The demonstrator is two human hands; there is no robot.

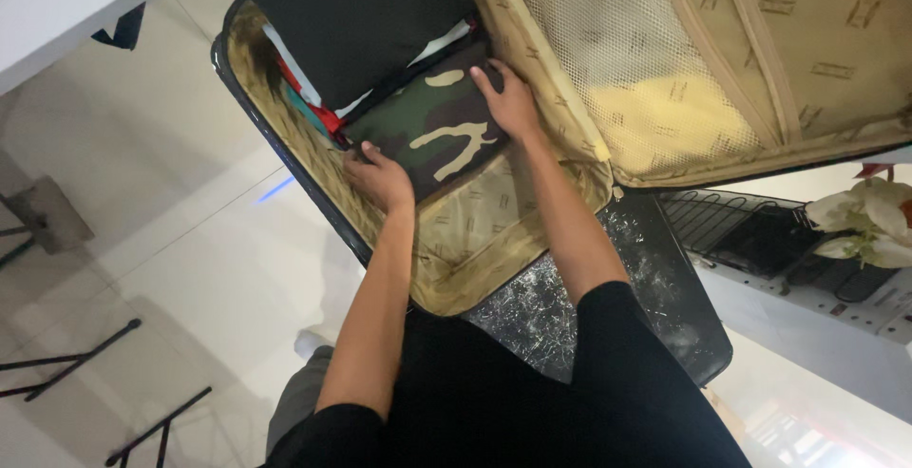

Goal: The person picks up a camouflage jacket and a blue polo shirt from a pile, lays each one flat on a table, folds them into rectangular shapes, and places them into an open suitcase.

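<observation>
Head view: the camouflage garment (432,131), folded, lies in the open suitcase (285,159), against the stacked folded clothes (351,31) on its far side. The left hand (380,178) presses flat on the garment's near-left edge, fingers (359,156) closed and curled over that edge. The right hand (508,102) lies flat on the far-right corner, fingers spread, gripping nothing. Keep both palms level and push evenly so the fold stays square against the beige lining (475,240). The mesh-pocket lid (665,59) stands open at right.
</observation>
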